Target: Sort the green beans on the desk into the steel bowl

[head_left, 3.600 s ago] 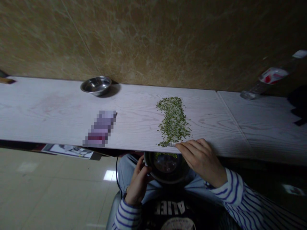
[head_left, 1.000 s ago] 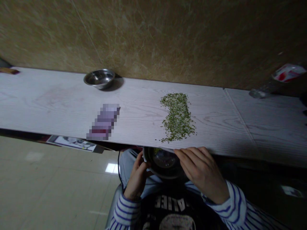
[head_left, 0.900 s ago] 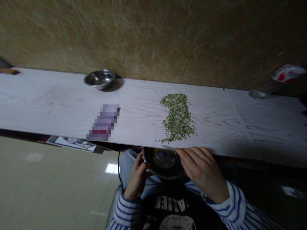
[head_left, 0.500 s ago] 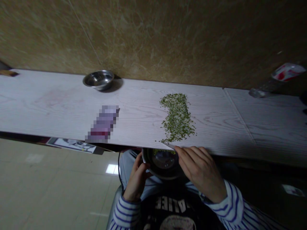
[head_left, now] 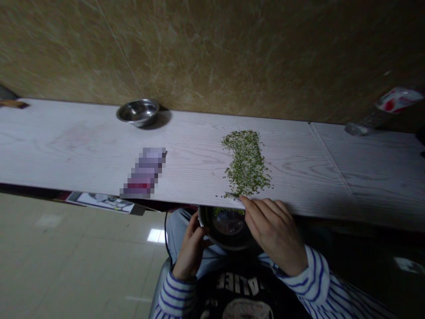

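Observation:
My left hand (head_left: 191,248) grips the left rim of a metal bowl (head_left: 217,238) held at my lap, just below the table's front edge. Green bits lie inside the bowl along its far side. Above the bowl, at the table edge, my right hand (head_left: 274,232) pinches a thin, pale, flat piece (head_left: 234,196); its kind is hard to make out. The tip of that piece touches the near end of a spread of small green grains (head_left: 247,164) on the white table.
A second metal bowl (head_left: 138,114) stands by the wall. Left of the grains lies a blurred-out purple rectangular object (head_left: 144,173). A clear plastic bottle (head_left: 381,110) is at the far right, and a brown wooden piece (head_left: 13,104) at the far left. The wood-grain table (head_left: 189,155) is narrow.
My right hand has moved slightly up and left, bringing the thin piece a little farther onto the table by the nearest grains. My left hand still holds the bowl.

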Tool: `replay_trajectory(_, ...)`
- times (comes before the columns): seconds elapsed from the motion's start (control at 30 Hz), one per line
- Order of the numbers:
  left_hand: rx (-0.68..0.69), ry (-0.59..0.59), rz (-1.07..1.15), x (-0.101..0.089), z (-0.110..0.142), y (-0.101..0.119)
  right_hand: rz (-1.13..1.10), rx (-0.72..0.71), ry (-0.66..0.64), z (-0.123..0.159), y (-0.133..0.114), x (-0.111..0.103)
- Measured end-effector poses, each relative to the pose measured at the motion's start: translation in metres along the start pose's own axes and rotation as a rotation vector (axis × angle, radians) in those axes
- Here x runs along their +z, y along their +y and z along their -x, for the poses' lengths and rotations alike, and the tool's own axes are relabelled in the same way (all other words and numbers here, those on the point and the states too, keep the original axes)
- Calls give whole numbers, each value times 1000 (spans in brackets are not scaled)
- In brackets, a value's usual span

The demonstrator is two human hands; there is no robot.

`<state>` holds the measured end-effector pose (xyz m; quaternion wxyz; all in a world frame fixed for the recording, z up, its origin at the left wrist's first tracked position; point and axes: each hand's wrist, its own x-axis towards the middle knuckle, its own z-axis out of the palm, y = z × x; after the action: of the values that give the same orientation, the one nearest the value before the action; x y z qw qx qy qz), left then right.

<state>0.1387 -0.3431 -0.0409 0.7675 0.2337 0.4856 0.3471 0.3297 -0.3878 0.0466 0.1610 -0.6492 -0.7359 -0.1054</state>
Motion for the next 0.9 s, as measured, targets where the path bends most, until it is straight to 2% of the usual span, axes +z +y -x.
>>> replay_trajectory(0.23, -6, 16, 15, 2, 0, 2, -44, -30, -9, 0, -10, 0)
replay_trajectory(0.57, 11, 36, -28, 1, 3, 4, -61, 9, 16, 7, -2, -8)
replay_trajectory(0.9, 18, 37, 27, 7, 6, 9, -97, 13, -4, 13, -4, -5)
